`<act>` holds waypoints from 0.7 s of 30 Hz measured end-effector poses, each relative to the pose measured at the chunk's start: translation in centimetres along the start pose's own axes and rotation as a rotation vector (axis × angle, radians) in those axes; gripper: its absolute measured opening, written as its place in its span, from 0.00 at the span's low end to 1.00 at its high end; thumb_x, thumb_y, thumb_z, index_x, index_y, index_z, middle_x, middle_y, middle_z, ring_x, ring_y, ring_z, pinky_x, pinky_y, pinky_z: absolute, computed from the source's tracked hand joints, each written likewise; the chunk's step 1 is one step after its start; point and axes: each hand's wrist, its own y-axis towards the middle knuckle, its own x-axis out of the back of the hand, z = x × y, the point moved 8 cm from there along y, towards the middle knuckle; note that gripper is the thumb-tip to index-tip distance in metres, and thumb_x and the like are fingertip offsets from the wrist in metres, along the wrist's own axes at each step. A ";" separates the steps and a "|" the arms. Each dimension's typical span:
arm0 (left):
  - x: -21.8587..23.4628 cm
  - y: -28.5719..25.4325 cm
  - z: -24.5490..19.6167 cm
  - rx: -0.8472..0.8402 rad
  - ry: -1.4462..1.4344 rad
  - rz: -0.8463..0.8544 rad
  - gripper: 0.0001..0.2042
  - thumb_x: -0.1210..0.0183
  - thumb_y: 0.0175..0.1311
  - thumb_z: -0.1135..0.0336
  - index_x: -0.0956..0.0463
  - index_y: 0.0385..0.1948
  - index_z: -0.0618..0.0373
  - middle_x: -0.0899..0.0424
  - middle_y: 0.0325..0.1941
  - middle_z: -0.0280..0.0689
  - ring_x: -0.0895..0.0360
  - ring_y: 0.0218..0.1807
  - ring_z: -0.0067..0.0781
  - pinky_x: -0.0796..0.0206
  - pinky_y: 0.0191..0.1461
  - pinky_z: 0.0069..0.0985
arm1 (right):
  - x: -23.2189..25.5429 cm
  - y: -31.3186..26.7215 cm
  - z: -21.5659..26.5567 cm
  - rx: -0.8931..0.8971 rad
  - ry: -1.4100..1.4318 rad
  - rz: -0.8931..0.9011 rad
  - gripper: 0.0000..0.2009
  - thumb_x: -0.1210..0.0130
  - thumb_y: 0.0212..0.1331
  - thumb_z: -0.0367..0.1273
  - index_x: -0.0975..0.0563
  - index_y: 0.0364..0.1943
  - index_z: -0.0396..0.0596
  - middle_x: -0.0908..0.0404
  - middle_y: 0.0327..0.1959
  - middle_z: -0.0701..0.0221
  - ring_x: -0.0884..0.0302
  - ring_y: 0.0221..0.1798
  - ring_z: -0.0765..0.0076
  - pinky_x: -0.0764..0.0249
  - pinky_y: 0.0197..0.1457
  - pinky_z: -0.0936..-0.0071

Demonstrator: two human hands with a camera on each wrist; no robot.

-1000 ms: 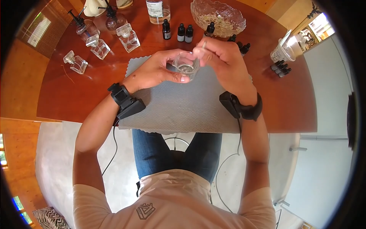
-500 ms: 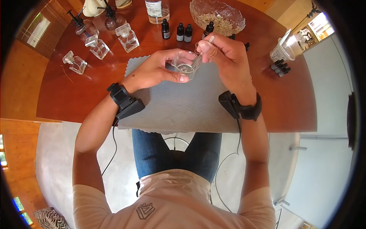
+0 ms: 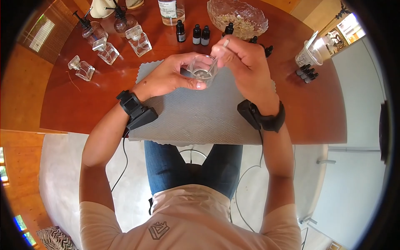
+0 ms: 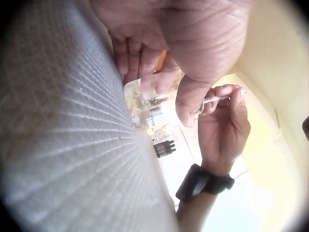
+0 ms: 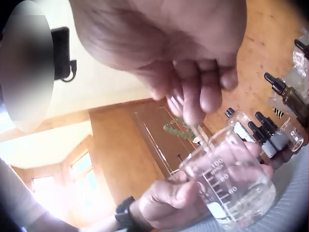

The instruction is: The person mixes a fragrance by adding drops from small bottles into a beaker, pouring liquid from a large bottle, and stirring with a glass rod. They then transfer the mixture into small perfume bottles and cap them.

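Observation:
My left hand point(image 3: 168, 79) holds a small clear glass beaker point(image 3: 203, 74) over the grey textured mat point(image 3: 196, 116), thumb on the near side and fingers behind. In the right wrist view the beaker point(image 5: 236, 188) leans, with white measuring marks on its wall and a little clear liquid at the bottom. Between thumb and fingers my right hand point(image 3: 246, 62) pinches a thin pale stirring rod point(image 3: 226, 43) above the rim. The rod's lower part reaches down into the beaker. In the left wrist view, the rod's upper end point(image 4: 219, 98) sticks out past the right fingers.
Black-capped dropper bottles point(image 3: 197, 35) stand behind the hands, near a large labelled bottle point(image 3: 168, 10) and a glass bowl point(image 3: 239, 18). Square perfume bottles point(image 3: 139, 41) are at left. A cup point(image 3: 308, 56) and several small black bottles point(image 3: 307, 74) sit at right.
The right hand rose and tilted with the rod half a second ago, then came back down and closer to the beaker. The left hand and beaker have hardly moved.

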 end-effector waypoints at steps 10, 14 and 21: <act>-0.2 0.1 0.0 -0.017 0.002 0.009 0.30 0.25 0.57 0.63 0.24 0.62 0.57 0.17 0.56 0.36 0.23 0.60 0.28 0.35 0.67 0.31 | 0.5 0.0 -0.6 -0.040 -0.053 -0.034 0.09 0.44 0.68 0.30 0.23 0.30 0.39 0.28 0.18 0.67 0.33 0.21 0.72 0.35 0.27 0.71; -0.2 0.0 -0.2 0.019 -0.033 0.008 0.30 0.25 0.57 0.63 0.24 0.62 0.57 0.17 0.57 0.36 0.23 0.60 0.28 0.35 0.68 0.31 | -0.5 -0.2 -0.4 -0.126 0.169 0.102 0.11 0.44 0.68 0.32 0.23 0.29 0.40 0.26 0.18 0.70 0.32 0.22 0.76 0.34 0.27 0.72; -0.1 0.0 -0.2 -0.001 -0.044 0.006 0.31 0.25 0.57 0.62 0.25 0.63 0.57 0.17 0.57 0.36 0.23 0.61 0.29 0.34 0.67 0.30 | -0.7 -0.4 -0.4 -0.082 0.154 0.122 0.11 0.44 0.68 0.32 0.23 0.29 0.41 0.27 0.18 0.70 0.33 0.21 0.75 0.35 0.27 0.70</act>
